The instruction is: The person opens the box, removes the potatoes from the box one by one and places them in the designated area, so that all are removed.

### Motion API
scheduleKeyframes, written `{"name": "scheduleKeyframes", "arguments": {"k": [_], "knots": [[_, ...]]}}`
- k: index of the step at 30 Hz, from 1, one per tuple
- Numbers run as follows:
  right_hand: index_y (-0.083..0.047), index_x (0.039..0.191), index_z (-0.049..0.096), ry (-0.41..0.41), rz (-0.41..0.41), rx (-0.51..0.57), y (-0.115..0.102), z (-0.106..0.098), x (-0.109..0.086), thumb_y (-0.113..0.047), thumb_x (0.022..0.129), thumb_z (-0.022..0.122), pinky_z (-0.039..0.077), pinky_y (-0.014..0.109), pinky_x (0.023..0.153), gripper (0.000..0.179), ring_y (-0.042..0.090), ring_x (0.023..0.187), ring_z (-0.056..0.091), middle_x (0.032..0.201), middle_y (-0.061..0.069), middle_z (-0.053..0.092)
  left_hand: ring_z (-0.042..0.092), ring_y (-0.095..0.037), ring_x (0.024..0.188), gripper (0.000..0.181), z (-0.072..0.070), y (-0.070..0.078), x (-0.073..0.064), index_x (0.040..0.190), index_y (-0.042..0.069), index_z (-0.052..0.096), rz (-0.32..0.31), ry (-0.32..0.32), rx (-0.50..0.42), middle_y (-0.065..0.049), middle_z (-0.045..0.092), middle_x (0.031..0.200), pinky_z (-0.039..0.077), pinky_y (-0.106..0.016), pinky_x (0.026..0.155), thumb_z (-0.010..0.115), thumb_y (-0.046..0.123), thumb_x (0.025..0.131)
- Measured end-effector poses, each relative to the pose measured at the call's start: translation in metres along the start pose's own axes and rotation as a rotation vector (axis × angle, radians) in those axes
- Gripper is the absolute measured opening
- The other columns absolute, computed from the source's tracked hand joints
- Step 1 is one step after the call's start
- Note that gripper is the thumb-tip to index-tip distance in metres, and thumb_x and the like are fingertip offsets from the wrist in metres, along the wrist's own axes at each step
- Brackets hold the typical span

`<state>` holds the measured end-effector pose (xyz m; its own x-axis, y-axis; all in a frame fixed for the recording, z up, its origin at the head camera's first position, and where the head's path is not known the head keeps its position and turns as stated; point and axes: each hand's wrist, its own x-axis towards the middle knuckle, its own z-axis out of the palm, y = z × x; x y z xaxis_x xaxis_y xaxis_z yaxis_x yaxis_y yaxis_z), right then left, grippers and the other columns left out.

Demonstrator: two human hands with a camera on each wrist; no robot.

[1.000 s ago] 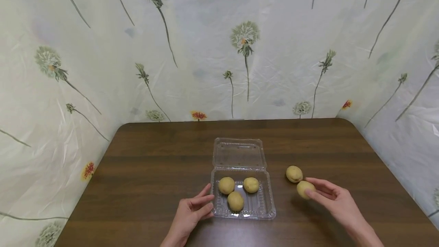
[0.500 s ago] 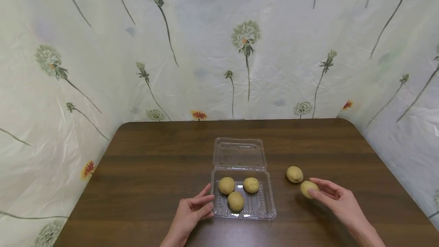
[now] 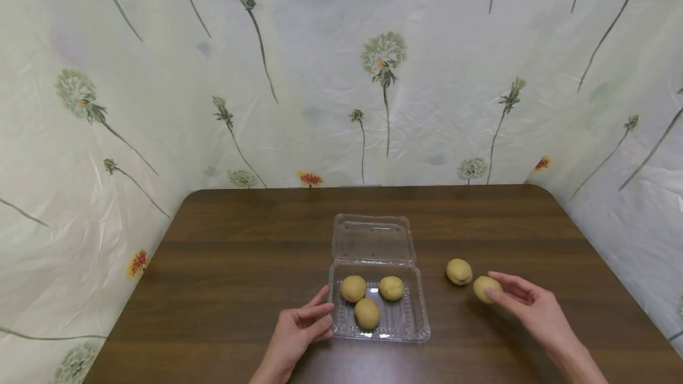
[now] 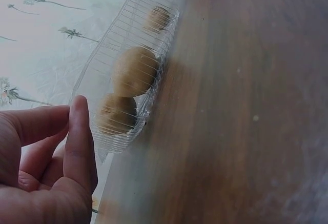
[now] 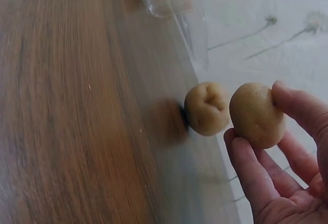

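A clear plastic clamshell container (image 3: 421,313) lies with its lid (image 3: 373,239) folded back, away from me. Inside it are three potatoes: one at the back left (image 3: 353,288), another at the back right (image 3: 392,288) and a third nearer the front (image 3: 367,313). My left hand (image 3: 296,328) pinches the container's left rim between thumb and fingers, as the left wrist view shows. To the right, my right hand (image 3: 533,310) holds a potato (image 5: 257,115) between thumb and fingertips, raised off the table. Just left of that one, a loose potato (image 3: 459,271) rests on the wood.
The dark brown wooden table (image 3: 240,265) has rounded far corners. Behind it and at both sides hangs a pale sheet (image 3: 320,76) printed with dandelions.
My right hand has moved the held potato a little to the right and slightly up, widening the gap to the loose potato. My left hand and the container stay put.
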<state>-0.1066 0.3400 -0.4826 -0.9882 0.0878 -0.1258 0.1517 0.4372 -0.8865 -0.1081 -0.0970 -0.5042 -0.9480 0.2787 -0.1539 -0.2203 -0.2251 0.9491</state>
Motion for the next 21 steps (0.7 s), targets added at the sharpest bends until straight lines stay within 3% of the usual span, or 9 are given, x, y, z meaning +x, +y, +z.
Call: {"name": "scheduleKeyframes", "arguments": {"k": [14, 21], "knots": [[-0.007, 0.141, 0.052, -0.001, 0.007, 0.039, 0.009, -0.002, 0.007, -0.036, 0.094, 0.066, 0.053, 0.016, 0.080, 0.057, -0.009, 0.103, 0.056, 0.124, -0.015, 0.060, 0.049, -0.021, 0.126, 0.035, 0.000, 0.000, 0.000, 0.121, -0.015, 0.060, -0.001, -0.001, -0.002, -0.015, 0.041, 0.149, 0.058, -0.031, 0.081, 0.068, -0.002, 0.090], [-0.011, 0.142, 0.051, -0.006, 0.039, -0.049, 0.012, -0.005, 0.014, -0.045, 0.093, 0.064, 0.051, 0.015, 0.079, 0.062, -0.015, 0.102, 0.050, 0.139, 0.009, 0.053, 0.048, -0.023, 0.128, 0.034, 0.001, 0.000, 0.000, 0.121, -0.015, 0.061, -0.002, 0.005, -0.004, -0.015, 0.040, 0.150, 0.058, -0.031, 0.081, 0.067, -0.002, 0.090]]}}
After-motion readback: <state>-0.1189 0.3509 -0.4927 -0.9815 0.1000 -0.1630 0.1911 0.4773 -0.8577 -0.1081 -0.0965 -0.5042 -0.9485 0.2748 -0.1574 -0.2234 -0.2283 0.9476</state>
